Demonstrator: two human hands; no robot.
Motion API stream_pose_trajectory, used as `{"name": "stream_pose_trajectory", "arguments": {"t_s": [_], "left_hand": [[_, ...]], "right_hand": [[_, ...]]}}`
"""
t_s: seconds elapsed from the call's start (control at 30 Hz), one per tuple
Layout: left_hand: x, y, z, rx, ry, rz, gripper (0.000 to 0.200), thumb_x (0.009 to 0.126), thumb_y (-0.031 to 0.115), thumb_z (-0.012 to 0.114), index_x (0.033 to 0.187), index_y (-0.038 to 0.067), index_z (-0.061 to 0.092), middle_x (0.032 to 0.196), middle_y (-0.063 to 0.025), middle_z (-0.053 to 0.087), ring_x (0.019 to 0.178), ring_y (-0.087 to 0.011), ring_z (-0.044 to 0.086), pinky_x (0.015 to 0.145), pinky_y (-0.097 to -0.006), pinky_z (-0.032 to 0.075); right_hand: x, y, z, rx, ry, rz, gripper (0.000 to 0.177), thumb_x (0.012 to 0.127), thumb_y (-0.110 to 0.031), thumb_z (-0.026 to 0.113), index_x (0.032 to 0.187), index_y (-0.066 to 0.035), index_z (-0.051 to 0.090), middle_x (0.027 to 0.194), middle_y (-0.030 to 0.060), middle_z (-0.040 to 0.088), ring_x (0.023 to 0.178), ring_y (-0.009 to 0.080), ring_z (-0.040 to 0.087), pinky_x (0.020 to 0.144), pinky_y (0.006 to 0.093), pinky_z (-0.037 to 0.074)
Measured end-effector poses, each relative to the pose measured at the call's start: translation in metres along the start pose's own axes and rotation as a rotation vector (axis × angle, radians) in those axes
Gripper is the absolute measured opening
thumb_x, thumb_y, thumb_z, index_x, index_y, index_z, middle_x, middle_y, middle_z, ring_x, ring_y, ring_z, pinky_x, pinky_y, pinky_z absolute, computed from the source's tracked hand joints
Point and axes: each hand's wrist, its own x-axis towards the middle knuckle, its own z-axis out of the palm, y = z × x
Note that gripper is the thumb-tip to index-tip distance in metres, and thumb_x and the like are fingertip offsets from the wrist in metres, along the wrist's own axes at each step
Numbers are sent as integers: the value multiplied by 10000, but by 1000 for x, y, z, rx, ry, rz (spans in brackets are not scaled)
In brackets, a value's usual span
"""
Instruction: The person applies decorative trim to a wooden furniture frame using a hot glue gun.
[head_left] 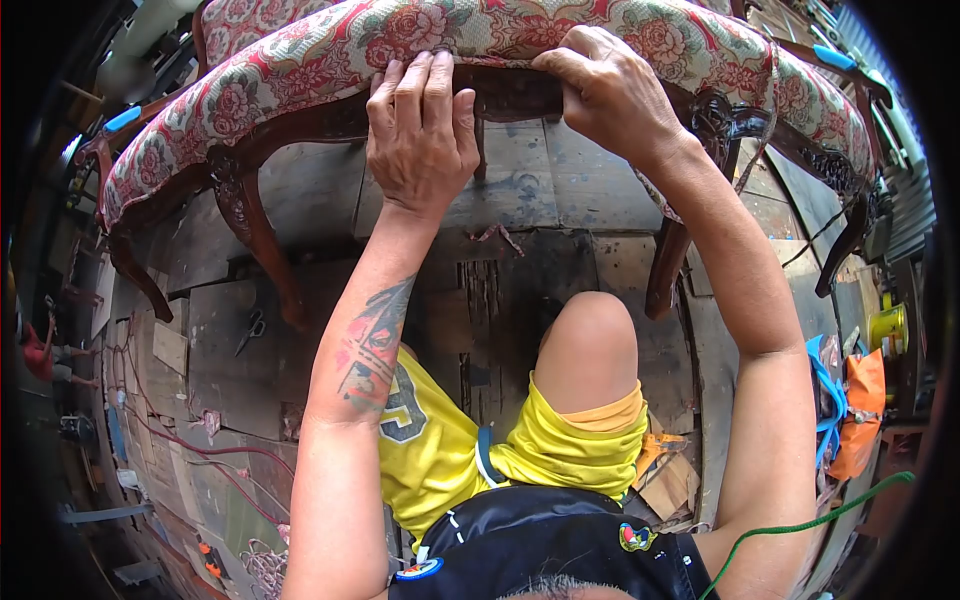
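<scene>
A long sofa with rose-patterned upholstery fabric (pixel 300 75) and a dark carved wooden frame (pixel 515 95) stretches across the top of the view. My left hand (pixel 420 140) lies against the front edge, its fingers stretched out over the fabric's lower border and the wood below. To its right, my right hand (pixel 612 95) is closed at the same border, with the index finger and thumb pinching the fabric edge. Whatever else may be inside that hand is hidden. A narrow strip of trim (pixel 768 120) hangs down the sofa front on the right.
Scissors (pixel 252 330) lie on the board floor at left, near the carved sofa leg (pixel 245 215). Red hoses (pixel 225 452) run along the lower left. An orange bag-like item (pixel 860 415), blue strap (pixel 826 405) and yellow can (pixel 888 328) are at right. Another person (pixel 40 350) is far left.
</scene>
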Motion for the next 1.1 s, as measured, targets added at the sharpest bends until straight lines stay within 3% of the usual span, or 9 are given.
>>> {"name": "stream_pose_trajectory", "arguments": {"t_s": [0.2, 0.53, 0.63, 0.7, 0.93, 1.03, 1.1], "left_hand": [[-3, 8, 3, 48, -7, -14, 360, 1081, 452, 644, 1397, 301, 726, 1345, -70, 650, 1274, -352, 597, 1053, -467, 587], [-6, 10, 2, 28, -31, -9, 405, 1096, 492, 609, 1421, 271, 706, 1388, -111, 612, 1300, -381, 567, 1089, -518, 561], [-5, 10, 2, 23, -33, -14, 411, 1096, 495, 609, 1425, 268, 706, 1393, -114, 611, 1310, -388, 557, 1112, -525, 545], [-5, 10, 1, -9, -45, -30, 409, 1088, 478, 625, 1431, 270, 706, 1397, -115, 610, 1319, -391, 551, 1129, -531, 532], [-2, 10, -4, -27, -66, -51, 406, 1065, 419, 660, 1437, 264, 711, 1400, -115, 617, 1329, -399, 550, 1135, -534, 526], [-1, 9, -9, -51, -74, -29, 433, 1079, 409, 639, 1463, 213, 680, 1416, -118, 622, 1335, -395, 549, 1139, -540, 518], [-1, 5, -8, -169, -38, -31, 394, 1088, 358, 629, 1400, 121, 665, 1416, -123, 660, 1334, -391, 569, 1136, -528, 515]], "right_hand": [[1, 0, -1, 13, 0, -9, 332, 877, 51, 669, 1142, -82, 818, 1027, 135, 709, 1023, 319, 729, 918, 453, 620], [0, -5, 3, 64, 46, 50, 292, 873, 35, 677, 1102, -81, 816, 1020, 138, 723, 1034, 329, 728, 932, 455, 607], [7, -18, 3, 60, 84, 89, 194, 886, -22, 721, 1053, -70, 808, 1021, 137, 729, 1044, 339, 721, 960, 454, 576], [17, -30, 12, 170, 327, 55, 120, 909, -89, 758, 1019, -59, 797, 1037, 138, 740, 1046, 344, 714, 985, 448, 548], [33, -44, 37, 424, 313, 41, 163, 987, -31, 685, 1150, -39, 695, 1048, 152, 747, 1045, 358, 711, 975, 462, 562], [29, -42, 38, 458, 306, 71, 175, 991, -21, 683, 1164, -47, 688, 1054, 154, 736, 1058, 363, 709, 985, 469, 559], [29, -38, 37, 380, 279, 4, 234, 946, 6, 702, 1168, -68, 716, 1091, 135, 725, 1087, 347, 700, 1014, 464, 557]]}}
